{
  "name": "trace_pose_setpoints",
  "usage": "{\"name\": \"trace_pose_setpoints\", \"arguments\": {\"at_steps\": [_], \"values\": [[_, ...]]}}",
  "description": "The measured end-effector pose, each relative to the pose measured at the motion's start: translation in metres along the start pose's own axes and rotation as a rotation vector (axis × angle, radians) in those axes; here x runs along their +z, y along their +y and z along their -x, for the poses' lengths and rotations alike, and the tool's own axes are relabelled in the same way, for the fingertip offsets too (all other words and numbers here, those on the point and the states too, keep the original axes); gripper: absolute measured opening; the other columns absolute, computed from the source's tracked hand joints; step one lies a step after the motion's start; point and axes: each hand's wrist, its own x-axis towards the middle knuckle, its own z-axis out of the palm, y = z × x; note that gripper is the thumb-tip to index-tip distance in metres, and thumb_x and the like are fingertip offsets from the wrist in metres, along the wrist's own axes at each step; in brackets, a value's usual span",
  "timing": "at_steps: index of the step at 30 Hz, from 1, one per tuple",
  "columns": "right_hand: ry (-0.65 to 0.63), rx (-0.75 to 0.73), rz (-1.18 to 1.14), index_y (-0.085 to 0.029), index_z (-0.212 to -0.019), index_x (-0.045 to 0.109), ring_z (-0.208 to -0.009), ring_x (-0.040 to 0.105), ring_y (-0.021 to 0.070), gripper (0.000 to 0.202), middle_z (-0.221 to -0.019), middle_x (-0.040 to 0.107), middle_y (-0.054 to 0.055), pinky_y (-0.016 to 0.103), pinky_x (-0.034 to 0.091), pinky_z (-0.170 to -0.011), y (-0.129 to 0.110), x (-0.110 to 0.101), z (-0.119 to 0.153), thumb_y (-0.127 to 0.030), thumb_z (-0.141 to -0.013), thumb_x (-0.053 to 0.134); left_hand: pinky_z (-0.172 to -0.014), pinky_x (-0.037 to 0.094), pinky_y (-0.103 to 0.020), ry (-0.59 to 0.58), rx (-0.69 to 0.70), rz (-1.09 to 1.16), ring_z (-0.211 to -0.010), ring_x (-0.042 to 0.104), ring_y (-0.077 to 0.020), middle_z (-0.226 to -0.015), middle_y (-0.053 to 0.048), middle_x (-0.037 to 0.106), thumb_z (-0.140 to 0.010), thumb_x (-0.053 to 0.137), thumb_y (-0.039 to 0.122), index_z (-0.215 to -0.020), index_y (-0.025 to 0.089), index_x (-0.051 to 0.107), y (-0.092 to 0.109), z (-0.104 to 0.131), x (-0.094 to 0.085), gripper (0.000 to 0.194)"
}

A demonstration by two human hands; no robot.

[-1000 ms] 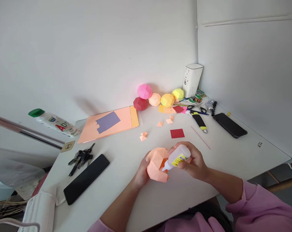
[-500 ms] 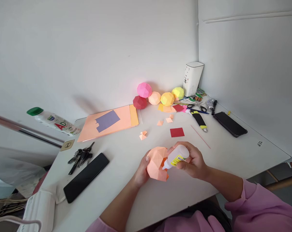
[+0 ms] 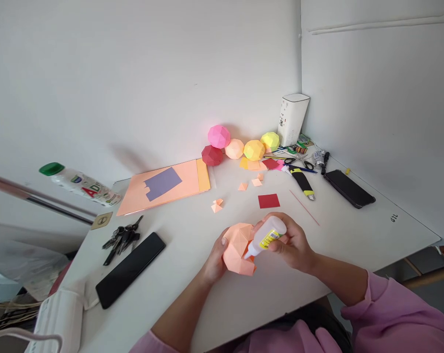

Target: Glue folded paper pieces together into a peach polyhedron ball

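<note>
Glue bottle (image 3: pixel 268 236): has shifted slightly to left, gripped by right hand (image 3: pixel 295 245)
Peach paper polyhedron (image 3: pixel 238 247): gripped by left hand (image 3: pixel 216 257), whose fingers are mostly hidden behind

Can count two hands (image 3: pixel 294 243); six paper balls (image 3: pixel 237 246), five set down and one held; two bottles (image 3: pixel 267 235); one knife (image 3: pixel 301 182); one pair of scissors (image 3: pixel 289 161); one purple sheet (image 3: pixel 163 184); one bunch of keys (image 3: pixel 123 239).

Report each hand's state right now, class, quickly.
Left hand: closed, holding the peach paper ball.
Right hand: closed, holding the glue bottle, nozzle at the ball's opening.
</note>
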Motion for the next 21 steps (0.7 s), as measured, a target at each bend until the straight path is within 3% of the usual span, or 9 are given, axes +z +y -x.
{"name": "trace_pose_setpoints", "arguments": {"at_steps": [21], "values": [[0.024,0.026,-0.02,-0.023,-0.1,0.053,-0.079,0.059,0.0191,0.035,-0.088,0.064,0.005,0.035,0.049,-0.069,0.0011,-0.0005,-0.0012,-0.045,-0.078,0.069,-0.081,0.046,-0.039,0.03,-0.006,-0.029,-0.1,0.06,-0.0299,-0.114,-0.014,0.064,-0.087,0.042,0.06,-0.12,0.015,0.055,-0.0025,0.0009,-0.0011,0.057]]}}
